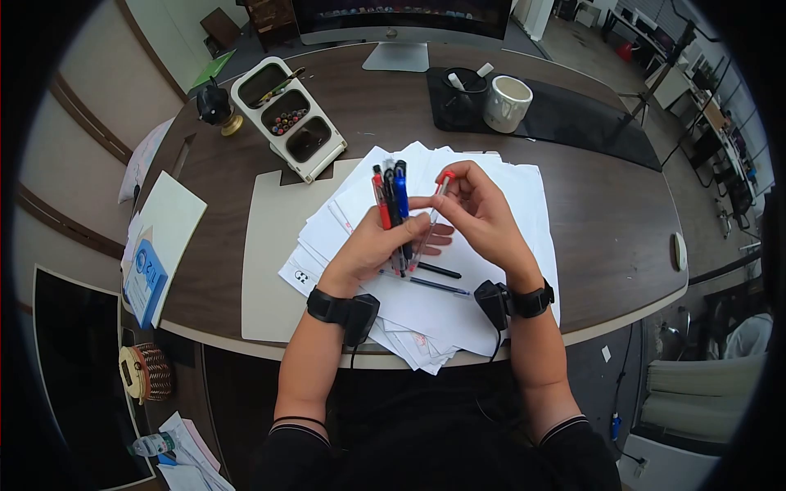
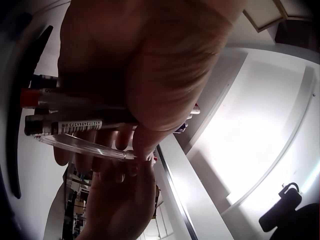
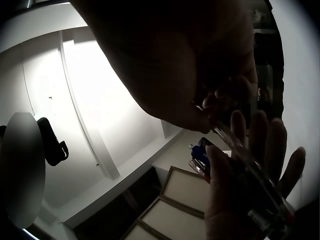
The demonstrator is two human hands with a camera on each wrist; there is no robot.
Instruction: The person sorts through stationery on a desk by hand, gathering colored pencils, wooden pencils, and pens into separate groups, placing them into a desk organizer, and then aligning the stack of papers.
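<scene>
Dark shirt [image 1: 426, 442]: nearest the camera, along the bottom of the head view, a bare forearm reaching forward from each short sleeve.
Desk [image 1: 610, 209]: brown wood grain with a pale front edge, under everything in hand.
Monitor [image 1: 401, 20]: on a silver stand at the far edge.
Papers [image 1: 520, 192]: white sheets in a loose, fanned stack beneath both hands.
Mat [image 1: 565, 131]: black, to the right of the monitor stand; a white mug [image 1: 508, 106] stands on it.
Holder [image 1: 332, 159]: pale, with three compartments, beyond the papers to the left; many coloured tips show in the middle compartment.
Left hand [image 1: 372, 245]: grasping, its thumb closed across a bundle of pens [image 1: 401, 195] with red, black and blue parts, held above the papers.
Right hand [image 1: 485, 217]: thumb and fingers pinching the red-capped end of one pen.
Clear pen [image 1: 434, 214]: slanting down from that pinch, just beside the bundle, past the left thumb.
Loose pens [image 1: 440, 283]: two, dark, lying on the papers below the hands.
</scene>
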